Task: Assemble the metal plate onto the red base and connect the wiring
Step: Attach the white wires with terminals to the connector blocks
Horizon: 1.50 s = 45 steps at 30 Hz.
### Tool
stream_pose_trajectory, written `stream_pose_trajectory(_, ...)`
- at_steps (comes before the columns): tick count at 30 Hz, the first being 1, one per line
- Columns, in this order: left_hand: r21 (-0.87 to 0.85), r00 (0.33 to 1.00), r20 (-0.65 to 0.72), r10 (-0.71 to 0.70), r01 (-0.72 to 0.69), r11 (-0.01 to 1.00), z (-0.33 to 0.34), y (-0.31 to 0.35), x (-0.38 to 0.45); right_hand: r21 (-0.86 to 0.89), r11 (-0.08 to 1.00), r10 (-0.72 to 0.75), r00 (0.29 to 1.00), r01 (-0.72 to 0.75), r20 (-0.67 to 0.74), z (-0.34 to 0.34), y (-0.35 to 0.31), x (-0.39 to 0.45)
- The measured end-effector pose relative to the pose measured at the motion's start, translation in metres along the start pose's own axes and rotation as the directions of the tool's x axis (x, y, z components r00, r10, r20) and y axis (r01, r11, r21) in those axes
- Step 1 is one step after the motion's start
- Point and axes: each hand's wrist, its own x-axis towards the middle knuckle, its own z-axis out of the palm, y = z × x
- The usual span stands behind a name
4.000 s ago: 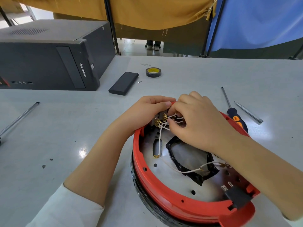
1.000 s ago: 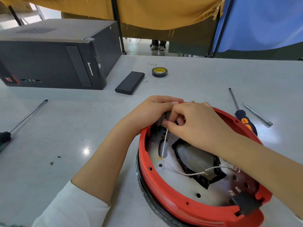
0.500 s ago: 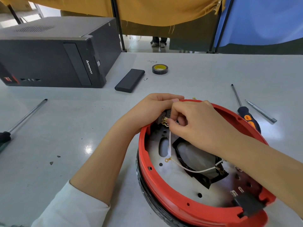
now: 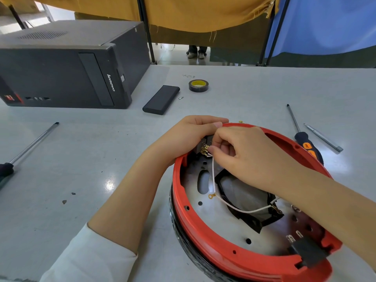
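Right fingers [image 4: 211,149] pinch the white wire [image 4: 213,176] at the brass terminals [image 4: 204,150]; left hand [image 4: 189,137] grips the red base [image 4: 203,239] rim.

Workshop or repair bench: grey worktable [image 4: 244,94] carrying screwdrivers [image 4: 305,137], insulating tape roll [image 4: 198,85], a desktop computer tower [image 4: 67,66]; cloth partitions [image 4: 203,11] behind.
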Motion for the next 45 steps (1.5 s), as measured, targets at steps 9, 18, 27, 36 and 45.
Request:
stream_pose_trajectory(9,-0.021,1.000,0.006,-0.001,0.001,1.000,-0.001,-0.001,0.000,-0.015,0.999,0.036,0.999,-0.036,0.000,-0.002,-0.003,0.001)
stream_pose_trajectory(18,0.041,1.000,-0.017,0.008,-0.007,0.999,0.000,0.000,-0.001,0.012,0.995,0.095,0.995,-0.095,-0.015,0.001,-0.005,0.002)
stream_pose_trajectory(27,0.064,0.999,0.031,-0.009,0.007,0.998,-0.001,0.000,0.000,0.064,0.986,0.153,0.988,-0.154,0.023,0.000,-0.006,0.007)
stream_pose_trajectory(36,0.100,1.000,0.023,0.001,-0.004,0.995,0.001,0.005,-0.008,0.008,1.000,0.020,0.999,-0.020,-0.039,-0.008,0.004,-0.003)
stream_pose_trajectory(45,0.154,1.000,0.006,0.018,-0.018,0.988,0.001,0.004,-0.005,-0.080,0.997,0.018,0.996,-0.024,-0.083,-0.010,0.010,0.000)
